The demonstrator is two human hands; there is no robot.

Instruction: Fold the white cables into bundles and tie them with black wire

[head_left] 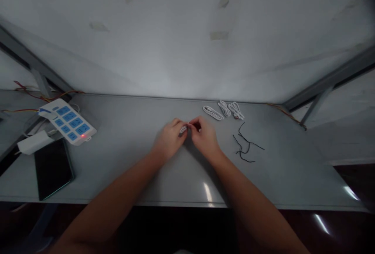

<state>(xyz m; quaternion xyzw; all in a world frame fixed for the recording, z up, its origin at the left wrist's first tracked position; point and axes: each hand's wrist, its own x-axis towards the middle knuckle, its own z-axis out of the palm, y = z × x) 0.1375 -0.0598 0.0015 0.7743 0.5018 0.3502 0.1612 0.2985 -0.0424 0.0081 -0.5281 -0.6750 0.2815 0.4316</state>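
Observation:
Over the middle of the table, my left hand (pixel 169 140) is closed around a small white coiled cable (pixel 183 129), of which only a bit shows between the fingers. My right hand (pixel 205 136) meets it fingertip to fingertip, thumb and forefinger pinched together at the cable's right end. Whatever lies in that pinch is too small and covered to make out. Behind and right of my hands, three bundled white cables (pixel 213 112) lie near the wall. Several thin black ties (pixel 248 143), loose and bent, are spread to the right of my right hand.
On the left of the grey table (pixel 123 117) sits a white power strip (pixel 93 131) with blue sockets and a lit red light. A white adapter (pixel 34 143) and a dark tablet (pixel 54 168) are beside it. A white wall (pixel 175 58) rises behind, with metal braces at both sides.

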